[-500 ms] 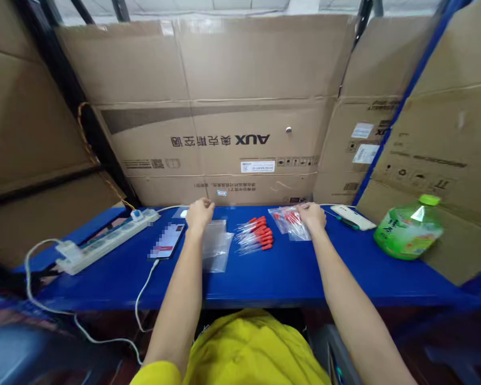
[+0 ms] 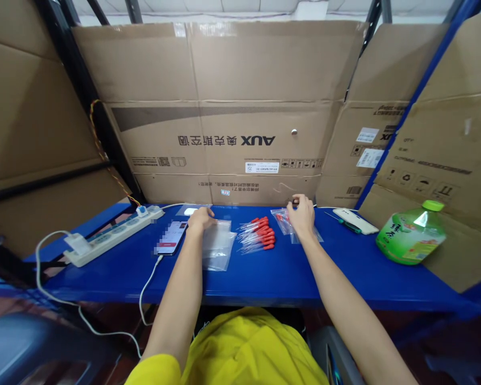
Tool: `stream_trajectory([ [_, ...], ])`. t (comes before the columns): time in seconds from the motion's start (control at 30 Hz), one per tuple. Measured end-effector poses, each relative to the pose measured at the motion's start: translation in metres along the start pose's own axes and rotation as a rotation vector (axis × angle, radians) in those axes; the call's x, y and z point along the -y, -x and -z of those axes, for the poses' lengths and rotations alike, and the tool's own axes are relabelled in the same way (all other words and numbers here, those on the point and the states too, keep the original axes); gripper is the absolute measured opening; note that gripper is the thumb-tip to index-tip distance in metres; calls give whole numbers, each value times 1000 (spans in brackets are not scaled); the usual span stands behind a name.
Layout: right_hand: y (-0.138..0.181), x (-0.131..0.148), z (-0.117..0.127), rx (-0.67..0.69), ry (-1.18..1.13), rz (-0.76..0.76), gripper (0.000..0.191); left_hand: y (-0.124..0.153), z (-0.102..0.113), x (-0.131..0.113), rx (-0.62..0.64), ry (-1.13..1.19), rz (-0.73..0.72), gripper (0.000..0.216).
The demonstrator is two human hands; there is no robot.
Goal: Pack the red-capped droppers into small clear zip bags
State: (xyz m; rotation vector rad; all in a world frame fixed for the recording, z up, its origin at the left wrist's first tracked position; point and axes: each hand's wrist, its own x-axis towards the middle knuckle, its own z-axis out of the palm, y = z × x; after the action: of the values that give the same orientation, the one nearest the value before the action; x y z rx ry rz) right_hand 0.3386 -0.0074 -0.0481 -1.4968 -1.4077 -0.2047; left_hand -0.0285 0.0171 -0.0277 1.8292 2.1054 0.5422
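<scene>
On the blue tabletop (image 2: 264, 278), loose red-capped pipettes (image 2: 258, 234) lie side to side between the hands, nearer the right hand (image 2: 302, 215), whose bunched fingers touch a filled bag (image 2: 284, 220), grip unclear, while the left hand (image 2: 200, 218) lies flat on empty clear bags (image 2: 218, 248).

Left hand (image 2: 200, 218) on clear bags (image 2: 217, 247)

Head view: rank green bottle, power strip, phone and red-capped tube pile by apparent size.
1. green bottle: bulkiest, though shorter than the strip.
2. power strip: longest, but thin.
3. red-capped tube pile and phone: they look about alike, so not ranked.
</scene>
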Motion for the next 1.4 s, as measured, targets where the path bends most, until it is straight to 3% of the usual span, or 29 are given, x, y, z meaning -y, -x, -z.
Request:
stream_trajectory([
  [0.17, 8, 22, -4, 39, -149, 122, 23, 3, 7, -6, -60, 62, -105, 24],
  [0.27, 13, 37, -1, 116, -244, 223, 22, 12, 15, -19, -58, 166, -410, 12],
  [0.4, 20, 59, 2, 281, -385, 396, 27, 29, 25, -42, -114, 241, -821, 19],
  [0.53, 27, 74, 1, 394, -492, 424, 34, 46, 26, -63, -147, 260, -1012, 20],
  [0.67, 31, 79, -1, 411, -507, 367, 24, 57, 20, -77, -203, 242, -1118, 19],
  [0.77, 31, 79, -2, 384, -527, 298, 18, 64, 16, -85, -324, 218, -1146, 19],
  [0.9, 30, 79, -2, 254, -611, 133, 20, 76, 10, -97, -511, 242, -1041, 20],
  [1.0, 30, 81, 1, 128, -653, 56, 22, 86, 1, -106, -435, 234, -949, 27],
  [1.07, 32, 83, 4, 110, -632, 106, 20, 91, -7, -111, -321, 237, -888, 30],
  [1.2, 35, 87, 11, 190, -561, 248, 17, 92, -20, -116, -277, 280, -778, 30],
  [1.4, 34, 88, 11, 271, -604, 257, 17, 86, -22, -113, -278, 250, -773, 30],
])
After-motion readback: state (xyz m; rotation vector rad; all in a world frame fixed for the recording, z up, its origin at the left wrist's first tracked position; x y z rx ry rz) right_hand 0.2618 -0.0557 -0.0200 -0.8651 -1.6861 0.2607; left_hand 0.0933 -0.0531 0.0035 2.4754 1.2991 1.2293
